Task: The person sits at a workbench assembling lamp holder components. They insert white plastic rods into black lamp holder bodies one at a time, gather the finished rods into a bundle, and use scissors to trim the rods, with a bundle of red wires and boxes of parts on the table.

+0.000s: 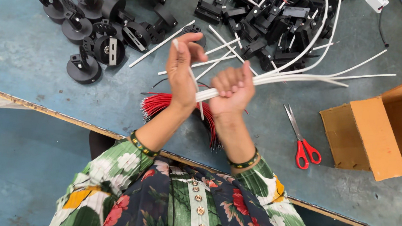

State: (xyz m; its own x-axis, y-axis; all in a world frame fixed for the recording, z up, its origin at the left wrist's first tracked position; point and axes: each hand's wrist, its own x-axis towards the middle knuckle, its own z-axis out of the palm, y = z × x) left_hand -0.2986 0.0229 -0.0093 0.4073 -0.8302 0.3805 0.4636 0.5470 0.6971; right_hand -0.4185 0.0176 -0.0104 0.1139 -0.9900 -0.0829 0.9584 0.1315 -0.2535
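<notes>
A bundle of white tubes (280, 76) is gripped in the closed right hand (232, 89) above the blue table (32, 66), with the long ends fanning out to the right. One single white tube (195, 81) is pinched between the fingers of the left hand (181, 71). The tubes are judged light, thin and bendable — probably a little slippery, so a firm hold near the gathered end seems best. Red wires (163, 103) lie under the wrists, and red scissors (301, 140) — near a cardboard box (386, 127).

- White tubes (280, 76): smooth plastic, slightly glossy.
- Round black parts (84, 68), upper left: matt plastic.
- Box (381, 136), right: rough brown cardboard.
- Table (33, 61): worn, scuffed blue paint.
</notes>
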